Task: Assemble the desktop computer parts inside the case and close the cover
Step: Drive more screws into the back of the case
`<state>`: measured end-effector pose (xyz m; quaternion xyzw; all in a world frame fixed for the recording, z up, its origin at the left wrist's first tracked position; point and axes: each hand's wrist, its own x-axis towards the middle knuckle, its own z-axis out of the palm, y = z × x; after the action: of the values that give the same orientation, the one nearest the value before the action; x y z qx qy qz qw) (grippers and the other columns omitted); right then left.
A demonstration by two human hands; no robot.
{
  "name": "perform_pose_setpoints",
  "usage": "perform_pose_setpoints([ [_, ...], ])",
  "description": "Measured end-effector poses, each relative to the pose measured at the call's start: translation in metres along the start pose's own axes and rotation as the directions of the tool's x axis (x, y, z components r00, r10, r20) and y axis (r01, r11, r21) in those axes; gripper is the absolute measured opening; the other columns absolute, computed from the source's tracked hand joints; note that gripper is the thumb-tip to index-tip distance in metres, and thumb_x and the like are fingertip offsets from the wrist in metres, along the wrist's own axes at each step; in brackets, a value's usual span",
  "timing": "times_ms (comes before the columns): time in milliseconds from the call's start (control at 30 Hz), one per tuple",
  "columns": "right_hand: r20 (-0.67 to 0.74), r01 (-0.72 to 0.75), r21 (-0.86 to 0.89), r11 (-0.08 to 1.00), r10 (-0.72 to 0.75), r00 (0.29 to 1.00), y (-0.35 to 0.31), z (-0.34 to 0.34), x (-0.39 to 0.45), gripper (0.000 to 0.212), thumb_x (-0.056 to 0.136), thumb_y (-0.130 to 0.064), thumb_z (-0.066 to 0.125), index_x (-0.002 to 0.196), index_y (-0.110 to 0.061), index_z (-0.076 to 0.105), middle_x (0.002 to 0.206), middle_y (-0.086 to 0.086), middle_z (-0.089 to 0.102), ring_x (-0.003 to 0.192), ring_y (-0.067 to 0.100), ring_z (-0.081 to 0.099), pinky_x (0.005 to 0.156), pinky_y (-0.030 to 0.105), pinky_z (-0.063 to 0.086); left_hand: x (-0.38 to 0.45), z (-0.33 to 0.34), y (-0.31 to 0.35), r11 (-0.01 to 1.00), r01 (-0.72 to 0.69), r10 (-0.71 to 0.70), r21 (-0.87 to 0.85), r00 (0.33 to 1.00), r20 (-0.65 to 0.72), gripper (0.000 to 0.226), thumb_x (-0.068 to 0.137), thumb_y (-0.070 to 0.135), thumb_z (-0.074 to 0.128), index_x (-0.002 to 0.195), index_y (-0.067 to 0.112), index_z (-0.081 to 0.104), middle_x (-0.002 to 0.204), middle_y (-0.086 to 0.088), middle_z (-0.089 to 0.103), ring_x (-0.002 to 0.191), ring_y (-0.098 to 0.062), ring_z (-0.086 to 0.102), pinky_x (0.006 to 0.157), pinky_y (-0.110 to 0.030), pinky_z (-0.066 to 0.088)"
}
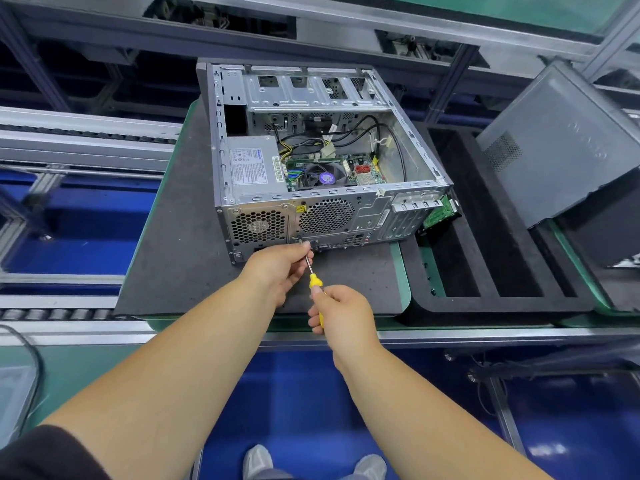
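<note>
While the case (322,150) already holds power supply (251,164) and motherboard (332,171), I judge the cover (568,143) remains off. My right hand (341,311) grips the screwdriver (314,280); my left hand (280,268) pinches its shaft at a rear screw.

Both hands (277,268) hold screwdriver (314,278) at case (311,216) rear.

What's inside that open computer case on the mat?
Inside the computer case you can see a grey power supply, a green motherboard with a round cooler fan, loose black and yellow cables, and empty drive bays. Whatever lies beneath the power supply is covered.
</note>
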<state>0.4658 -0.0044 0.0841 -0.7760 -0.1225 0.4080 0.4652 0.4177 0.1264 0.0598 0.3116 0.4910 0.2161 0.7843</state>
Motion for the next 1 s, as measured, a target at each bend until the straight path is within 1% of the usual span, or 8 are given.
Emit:
perform_pose_setpoints([
  [267, 0.4, -0.512, 0.528, 0.677, 0.334, 0.854, -0.008, 0.003, 0.002, 0.046, 0.107, -0.034, 0.038, 0.093, -0.003, 0.069, 0.051, -0.002, 0.041, 0.04, 0.008, 0.03, 0.037, 0.019, 0.023, 0.005, 0.001, 0.003, 0.998, 0.015, -0.012, 0.068, 0.999, -0.041, 0.019, 0.08, 0.02, 0.079, 0.069, 0.013, 0.065, 0.056, 0.005, 0.062, 0.045, -0.001, 0.05, 0.038, -0.012, 0.037],
  [367, 0.252, -0.354, 0.36, 0.863, 0.275, 0.928, -0.005, 0.007, 0.0, 0.046, 0.099, -0.05, 0.05, 0.089, -0.008, 0.066, 0.059, 0.0, 0.05, 0.046, 0.01, 0.041, 0.042, 0.022, 0.033, 0.006, 0.001, 0.003, 0.998, 0.025, -0.022, 0.066, 0.999, -0.049, 0.019, 0.078, 0.021, 0.081, 0.07, 0.014, 0.066, 0.058, 0.004, 0.063, 0.046, -0.002, 0.05, 0.037, -0.013, 0.036],
  [433, 0.053, -0.072, -0.013, 0.997, 0.072, 0.996, -0.001, 0.007, -0.003, 0.037, 0.092, -0.051, 0.06, 0.082, -0.016, 0.058, 0.066, -0.001, 0.053, 0.054, 0.012, 0.047, 0.05, 0.031, 0.044, 0.006, 0.001, 0.003, 0.997, 0.024, -0.021, 0.072, 0.999, -0.04, 0.019, 0.079, 0.022, 0.08, 0.07, 0.014, 0.066, 0.06, 0.003, 0.062, 0.048, -0.003, 0.049, 0.038, -0.013, 0.036],
  [533, -0.085, 0.183, -0.341, 0.922, -0.224, 0.971, 0.01, 0.006, -0.002, 0.031, 0.096, -0.04, 0.057, 0.076, -0.016, 0.054, 0.064, -0.004, 0.052, 0.059, 0.013, 0.046, 0.058, 0.032, 0.042, 0.004, 0.001, 0.002, 0.998, 0.019, -0.019, 0.061, 1.0, -0.004, 0.016, 0.083, 0.022, 0.077, 0.072, 0.014, 0.068, 0.064, 0.003, 0.063, 0.051, -0.003, 0.052, 0.043, -0.013, 0.041],
  [667, -0.052, -0.014, 0.107, 0.994, 0.02, 0.998, 0.005, 0.015, -0.001, 0.033, 0.1, -0.031, 0.055, 0.082, -0.006, 0.066, 0.049, -0.005, 0.045, 0.044, 0.01, 0.035, 0.041, 0.022, 0.029, -0.003, -0.001, 0.003, 0.999, 0.032, -0.035, 0.032, 0.993, 0.112, 0.015, 0.095, 0.022, 0.062, 0.085, 0.013, 0.07, 0.072, 0.005, 0.071, 0.062, -0.003, 0.063, 0.052, -0.013, 0.049],
  [767, 0.317, -0.379, 0.613, 0.693, 0.224, 0.922, 0.003, 0.016, -0.004, 0.033, 0.102, -0.03, 0.051, 0.089, -0.003, 0.064, 0.047, -0.001, 0.038, 0.038, 0.008, 0.027, 0.036, 0.02, 0.02, -0.004, -0.005, 0.003, 0.999, 0.029, -0.033, 0.027, 0.989, 0.145, 0.015, 0.097, 0.018, 0.057, 0.092, 0.012, 0.07, 0.077, 0.004, 0.072, 0.067, -0.003, 0.066, 0.055, -0.014, 0.051],
  [833, 0.421, -0.451, 0.665, 0.596, 0.2, 0.885, 0.003, 0.014, -0.006, 0.036, 0.103, -0.032, 0.047, 0.092, -0.002, 0.063, 0.048, 0.001, 0.038, 0.038, 0.01, 0.027, 0.035, 0.02, 0.021, -0.003, -0.005, 0.003, 0.999, 0.023, -0.027, 0.035, 0.992, 0.12, 0.011, 0.095, 0.016, 0.061, 0.091, 0.011, 0.07, 0.072, 0.005, 0.073, 0.064, -0.001, 0.066, 0.054, -0.013, 0.051],
  [1000, 0.088, -0.166, 0.021, 0.986, 0.163, 0.983, -0.003, 0.01, -0.007, 0.035, 0.097, -0.045, 0.055, 0.088, -0.013, 0.064, 0.061, -0.001, 0.054, 0.048, 0.011, 0.046, 0.047, 0.025, 0.037, 0.003, -0.004, 0.003, 0.999, 0.018, -0.022, 0.05, 0.997, 0.076, 0.01, 0.09, 0.014, 0.067, 0.082, 0.009, 0.07, 0.066, 0.001, 0.072, 0.056, -0.003, 0.065, 0.045, -0.011, 0.047],
])
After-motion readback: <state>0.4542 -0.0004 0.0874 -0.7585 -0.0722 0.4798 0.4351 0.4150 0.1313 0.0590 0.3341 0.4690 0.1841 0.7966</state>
